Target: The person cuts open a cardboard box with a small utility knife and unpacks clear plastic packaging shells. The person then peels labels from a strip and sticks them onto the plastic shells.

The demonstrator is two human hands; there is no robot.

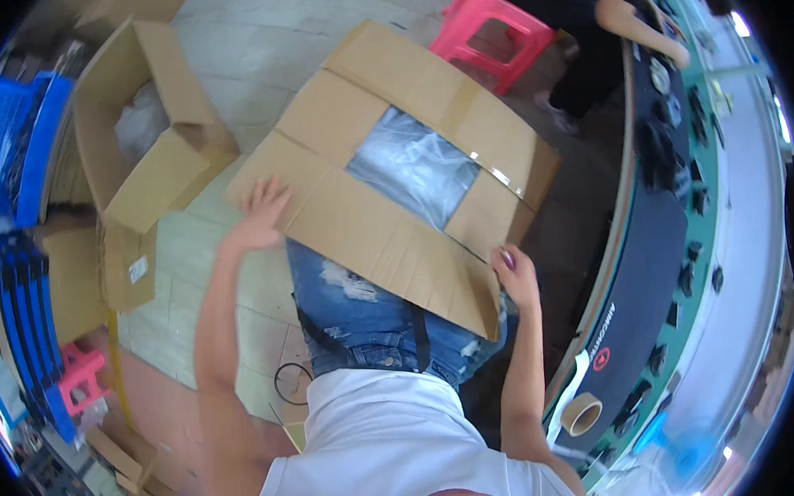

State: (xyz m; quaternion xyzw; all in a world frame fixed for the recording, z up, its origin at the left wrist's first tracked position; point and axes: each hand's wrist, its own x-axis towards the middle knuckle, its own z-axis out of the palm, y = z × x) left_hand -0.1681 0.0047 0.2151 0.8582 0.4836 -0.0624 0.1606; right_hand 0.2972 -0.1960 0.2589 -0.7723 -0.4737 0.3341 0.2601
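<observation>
— Spreading wide, are they, the fingers of the left hand (261,213)?

— Yes, splayed apart and pressed flat on the left flap of the cardboard box (392,166). The right hand (517,277) is harder to read: its fingers curl together round the near right corner of a flap, the tips hidden behind the cardboard.

— And the box itself?

— It rests on the person's lap, over the torn blue jeans (374,322), which it partly covers. Its four brown flaps are folded open, with clear tape along the right one. Inside lies something in crinkled clear plastic (415,165); what it wraps cannot be made out.

— Around it?

— Another open carton (149,127) stands to the far left, a pink stool (493,33) beyond, and a tape roll (582,412) at the near right on the curved bench (636,297). Another person (601,8) at the far right is cut off by the rim.
</observation>
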